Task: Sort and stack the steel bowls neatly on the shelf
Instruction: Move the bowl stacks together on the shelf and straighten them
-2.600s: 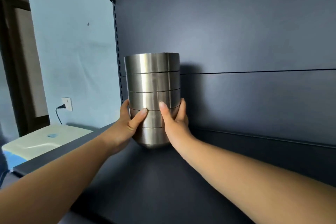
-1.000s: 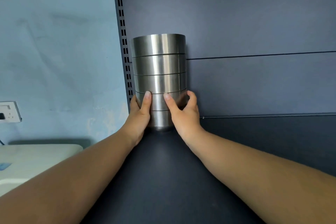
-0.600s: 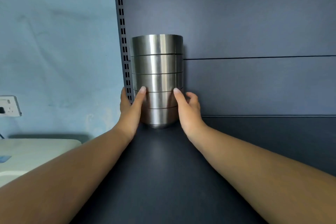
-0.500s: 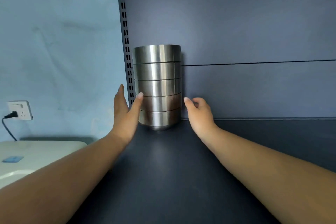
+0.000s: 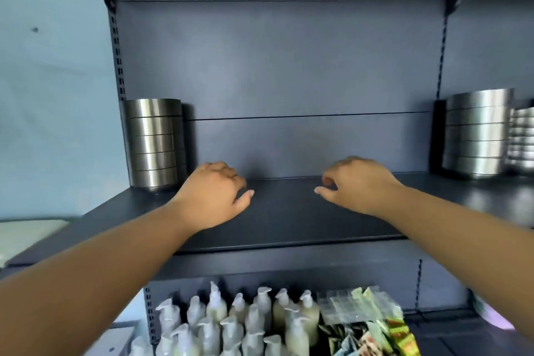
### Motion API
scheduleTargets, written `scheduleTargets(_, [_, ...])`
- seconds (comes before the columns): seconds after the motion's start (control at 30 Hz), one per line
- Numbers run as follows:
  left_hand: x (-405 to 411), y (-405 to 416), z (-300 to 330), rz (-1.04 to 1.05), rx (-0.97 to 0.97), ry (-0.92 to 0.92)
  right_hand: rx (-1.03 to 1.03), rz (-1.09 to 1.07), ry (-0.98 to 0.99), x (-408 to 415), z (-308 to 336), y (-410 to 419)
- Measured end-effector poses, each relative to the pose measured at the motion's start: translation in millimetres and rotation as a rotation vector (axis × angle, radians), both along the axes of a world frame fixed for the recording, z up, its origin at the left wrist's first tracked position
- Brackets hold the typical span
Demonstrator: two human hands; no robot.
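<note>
**A:** Steel on both flanks! One stack of steel bowls stands upright at the left of the frame, tucked against the slotted upright in the shelf's back corner.

**B:** And a second bowl stack at the far right edge, also upright, beside smaller ribbed steel pieces, too blurred to name.

**A:** Left hand hovers just right of the near stack, not touching; fingers loosely curled, holding nothing.

**B:** Right hand likewise, fingers relaxed and empty, mid-frame, well apart from the right stack yet clearly the nearer hand to it.

**A:** My read: any next reach goes rightward.

**B:** Dark shelf between the hands, pump bottles and packets below, pale blue wall left.
</note>
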State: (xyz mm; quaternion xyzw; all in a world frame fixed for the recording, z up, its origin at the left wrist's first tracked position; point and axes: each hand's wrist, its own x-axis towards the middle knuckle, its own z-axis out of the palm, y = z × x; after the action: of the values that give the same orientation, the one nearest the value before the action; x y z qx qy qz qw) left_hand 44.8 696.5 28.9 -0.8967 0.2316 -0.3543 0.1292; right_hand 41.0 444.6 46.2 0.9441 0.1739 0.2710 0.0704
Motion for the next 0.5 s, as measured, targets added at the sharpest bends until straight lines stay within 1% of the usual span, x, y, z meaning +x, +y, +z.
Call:
scheduleTargets(0.2, [-32.5, -168.6, -8.5, -0.291, -0.101, 0.031, 0.065, -0.182, 0.003, -85.7, -10.6, -135.7])
scheduleTargets(0.27, [-42.9, -218.2, -14.1, -0.387, -0.092, 0.051, 0.082, -0.24, 0.007, -110.8, -14.3, -173.7])
scheduleTargets(0.37, [-53.0, -270.5, -19.8, -0.449, -0.086, 0.072, 0.092, -0.289, -0.026, -135.8, -16.6, -217.8])
scheduleTargets(0.5, [-55.1, -323.9, -16.2, -0.5, -0.126, 0.18, 0.122, -0.339, -0.04, -152.5, -17.8, -265.3])
